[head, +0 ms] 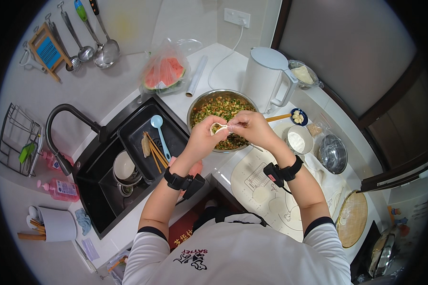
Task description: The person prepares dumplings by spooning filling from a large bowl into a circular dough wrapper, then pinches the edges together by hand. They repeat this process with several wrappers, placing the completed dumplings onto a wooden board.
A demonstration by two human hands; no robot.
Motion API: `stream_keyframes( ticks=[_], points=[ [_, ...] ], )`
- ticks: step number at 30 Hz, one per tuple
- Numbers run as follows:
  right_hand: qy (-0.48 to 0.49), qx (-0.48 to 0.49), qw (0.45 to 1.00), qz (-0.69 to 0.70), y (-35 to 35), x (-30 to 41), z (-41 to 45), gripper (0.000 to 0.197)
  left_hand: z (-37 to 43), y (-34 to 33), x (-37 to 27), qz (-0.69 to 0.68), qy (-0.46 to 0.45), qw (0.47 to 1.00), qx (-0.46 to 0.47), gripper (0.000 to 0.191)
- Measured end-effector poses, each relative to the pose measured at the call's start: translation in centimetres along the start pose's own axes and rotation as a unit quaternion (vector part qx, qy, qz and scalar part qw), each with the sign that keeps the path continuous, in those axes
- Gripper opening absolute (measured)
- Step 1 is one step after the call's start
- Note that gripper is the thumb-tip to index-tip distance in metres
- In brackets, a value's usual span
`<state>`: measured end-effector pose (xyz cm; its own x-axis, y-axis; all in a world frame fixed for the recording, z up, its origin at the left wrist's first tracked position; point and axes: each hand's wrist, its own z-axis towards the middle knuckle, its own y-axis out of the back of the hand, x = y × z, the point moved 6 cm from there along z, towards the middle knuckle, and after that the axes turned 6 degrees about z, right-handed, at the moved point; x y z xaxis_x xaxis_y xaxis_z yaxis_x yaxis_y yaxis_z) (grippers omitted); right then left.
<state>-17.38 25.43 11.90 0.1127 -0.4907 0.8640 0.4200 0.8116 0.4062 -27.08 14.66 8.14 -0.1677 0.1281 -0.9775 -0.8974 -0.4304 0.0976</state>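
A thin round dough wrapper (pixel 224 126) with some filling in it is held between both hands, over the near part of a steel bowl (pixel 189 115). Chopped vegetable filling (pixel 221 107), green and orange, fills much of that bowl. My left hand (pixel 207 137) cups the wrapper from the left, its thumb along the near edge. From the right, the fingertips of my right hand (pixel 251 126) pinch the wrapper's edge. Part of the wrapper is hidden by the fingers. Rolled dough rounds (pixel 262 195) lie on a printed pastry mat (pixel 240 174) below my right forearm.
Left is a black sink (pixel 92 203) with a tray (pixel 135 137) holding a blue spoon (pixel 160 133) and chopsticks. An electric kettle (pixel 262 76) stands behind the bowl, near bagged watermelon (pixel 166 74). A flour bowl (pixel 297 140), garlic dish (pixel 298 121) and woven tray (pixel 352 219) are right.
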Motion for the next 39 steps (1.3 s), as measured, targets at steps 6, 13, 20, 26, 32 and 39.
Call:
stream_keyframes(
  ticks=[6, 13, 20, 26, 32, 39],
  points=[
    [0.013, -0.001, 1.0, -0.024, 0.1, 0.2, 0.1, 0.01, 0.0, 0.3, -0.4, 0.058, -0.02, 0.998, 0.01, 0.026],
    [0.053, -0.011, 0.997, -0.057, 0.4, 0.7, 0.0, 0.013, 0.0, 0.5, -0.2, -0.02, 0.034, 0.999, 0.012, 0.029],
    [0.016, 0.033, 0.997, -0.072, 0.3, 0.9, 0.3, 0.014, 0.1, 0.0, -0.6, 0.015, 0.014, 1.0, 0.022, 0.029],
    [0.075, 0.033, 0.984, -0.158, -0.1, 2.0, 0.3, 0.015, 0.5, 0.3, -0.2, -0.049, 0.043, 0.998, 0.003, 0.039],
    [-0.049, -0.065, 0.996, 0.042, 0.3, -0.2, -0.2, 0.02, 0.3, 1.0, 1.2, -0.232, 0.076, 0.969, -0.034, 0.044],
    [-0.098, -0.044, 0.971, 0.212, -0.2, -1.7, -0.4, 0.029, 0.5, 0.6, 0.8, -0.31, 0.084, 0.947, -0.003, 0.043]
  ],
)
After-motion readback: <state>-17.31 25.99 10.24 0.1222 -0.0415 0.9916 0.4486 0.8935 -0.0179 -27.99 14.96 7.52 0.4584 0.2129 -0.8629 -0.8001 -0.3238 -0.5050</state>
